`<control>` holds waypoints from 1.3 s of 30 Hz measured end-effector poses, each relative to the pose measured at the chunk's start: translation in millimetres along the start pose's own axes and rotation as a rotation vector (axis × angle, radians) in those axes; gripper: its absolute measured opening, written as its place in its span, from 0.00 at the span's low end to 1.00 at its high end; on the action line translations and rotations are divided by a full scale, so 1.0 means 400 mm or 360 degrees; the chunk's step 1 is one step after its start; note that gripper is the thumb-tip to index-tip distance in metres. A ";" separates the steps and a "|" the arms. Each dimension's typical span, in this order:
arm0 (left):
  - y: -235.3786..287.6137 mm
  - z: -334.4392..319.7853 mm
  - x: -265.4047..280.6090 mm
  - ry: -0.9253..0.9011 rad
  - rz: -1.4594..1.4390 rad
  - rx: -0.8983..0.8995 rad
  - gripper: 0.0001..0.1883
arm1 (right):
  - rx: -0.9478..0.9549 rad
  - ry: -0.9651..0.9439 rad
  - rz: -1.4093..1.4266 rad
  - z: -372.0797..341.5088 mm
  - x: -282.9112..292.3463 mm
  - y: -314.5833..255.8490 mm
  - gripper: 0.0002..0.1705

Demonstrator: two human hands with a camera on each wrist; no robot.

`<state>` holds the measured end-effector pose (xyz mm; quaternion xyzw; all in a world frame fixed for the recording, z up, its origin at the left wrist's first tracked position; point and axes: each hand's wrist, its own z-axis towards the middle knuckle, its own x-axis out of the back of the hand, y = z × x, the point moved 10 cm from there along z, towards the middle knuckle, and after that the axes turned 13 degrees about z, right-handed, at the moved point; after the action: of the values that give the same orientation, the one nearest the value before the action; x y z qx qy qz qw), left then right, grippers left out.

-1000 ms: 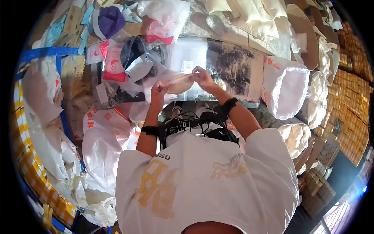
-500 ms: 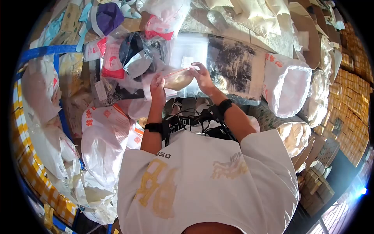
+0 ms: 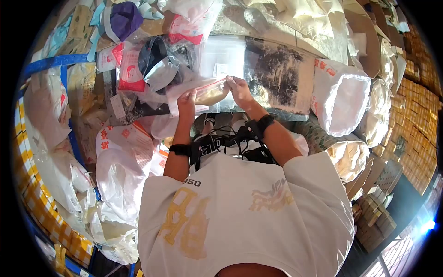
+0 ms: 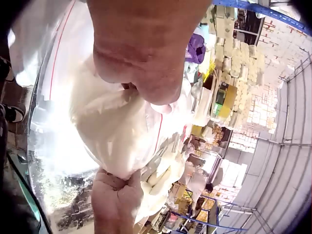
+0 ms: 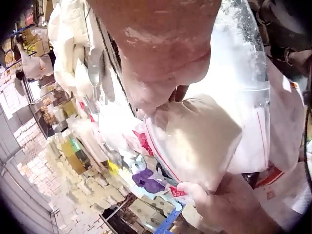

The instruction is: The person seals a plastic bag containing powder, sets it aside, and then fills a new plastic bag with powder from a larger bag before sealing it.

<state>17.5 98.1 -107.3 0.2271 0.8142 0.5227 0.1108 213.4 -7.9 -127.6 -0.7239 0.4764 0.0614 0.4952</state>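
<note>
A clear zip-lock bag [image 3: 211, 93] with pale cream powder inside is stretched between both hands, a red line running along its zip edge. The left hand [image 3: 187, 102] pinches one end of that edge, and the right hand [image 3: 239, 92] pinches the other. From the left wrist, the bag [image 4: 112, 126] looks full and bulging below the zip line. In the right wrist view, thumb and fingers of the left hand [image 5: 229, 202] grip the bag's far corner. Behind the bag lie flat clear plastic bags [image 3: 224, 53] with a small white label [image 3: 221, 70].
A powder-smeared dark panel [image 3: 279, 74] lies right of the flat bags. Beyond it stands an open white sack [image 3: 342, 99]. A metal scoop [image 3: 256, 19] rests at the back. Pink-and-white packets [image 3: 131, 71], a purple cloth [image 3: 126, 21] and a blue frame bar [image 3: 60, 63] are at the left.
Both hands keep hold of the zip-lock bag at its two ends. The bag has turned slightly, showing more of its powder-filled side, and the head view has shifted a little.
</note>
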 end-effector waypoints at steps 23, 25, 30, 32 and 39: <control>0.289 -0.030 0.037 0.0249 0.0772 -0.0811 0.16 | 0.0142 -0.0059 -0.0082 0.009 -0.051 -0.045 0.13; 0.431 -0.067 -0.066 0.0064 0.1220 -0.1073 0.17 | 0.0156 0.0004 -0.0013 0.005 -0.057 -0.057 0.11; 0.352 0.005 -0.238 -0.0240 0.1688 -0.0920 0.16 | 0.0244 0.0048 0.0300 0.012 -0.041 -0.033 0.10; 0.313 0.036 -0.257 -0.0286 0.1720 -0.0764 0.16 | 0.0268 0.0028 0.0295 0.016 -0.037 -0.021 0.10; 0.241 0.097 -0.245 -0.0337 0.1802 -0.0280 0.12 | 0.0211 0.0050 0.0058 0.019 -0.038 -0.035 0.12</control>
<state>143.6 115.4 -42.7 0.6680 0.5041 0.5406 -0.0868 218.7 8.3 -113.6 -0.6817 0.5001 0.0275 0.5333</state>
